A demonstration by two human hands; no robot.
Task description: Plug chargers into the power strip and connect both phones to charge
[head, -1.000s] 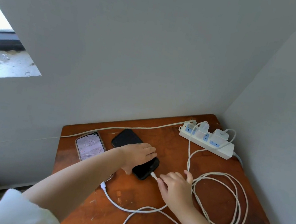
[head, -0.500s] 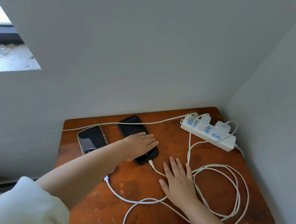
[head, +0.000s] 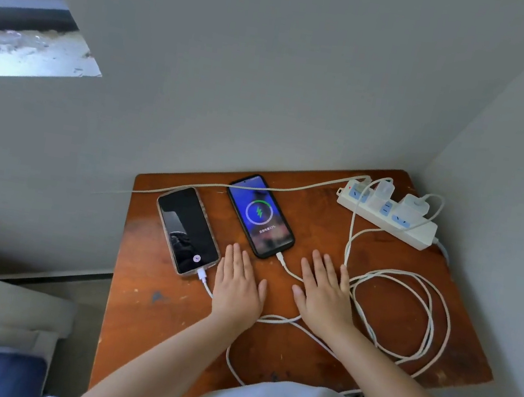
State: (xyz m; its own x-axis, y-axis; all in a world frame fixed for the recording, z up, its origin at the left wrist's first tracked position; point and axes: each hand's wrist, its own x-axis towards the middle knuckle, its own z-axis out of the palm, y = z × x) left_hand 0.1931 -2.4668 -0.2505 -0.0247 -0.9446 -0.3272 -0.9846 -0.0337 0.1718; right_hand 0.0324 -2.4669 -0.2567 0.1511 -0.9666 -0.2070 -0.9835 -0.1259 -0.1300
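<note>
Two phones lie side by side on the brown wooden table [head: 372, 316]. The left phone [head: 186, 229] has a dark screen and a white cable plugged into its near end. The right phone [head: 260, 215] shows a green charging ring on a blue screen, with a white cable in its near end. A white power strip [head: 418, 235] at the back right carries two white chargers [head: 415, 205]. My left hand [head: 237, 288] lies flat and empty just below the phones. My right hand [head: 322, 294] rests flat beside it, over the cables, holding nothing.
Loose loops of white cable [head: 406, 315] cover the table's right half. The strip's own cord [head: 255, 189] runs left across the table's back. Grey walls close the corner behind and to the right. A window ledge [head: 27, 51] is at upper left.
My left hand left the right phone and came back flat onto the table. My right hand stayed flat. The right phone's screen lit up with a charging symbol.
</note>
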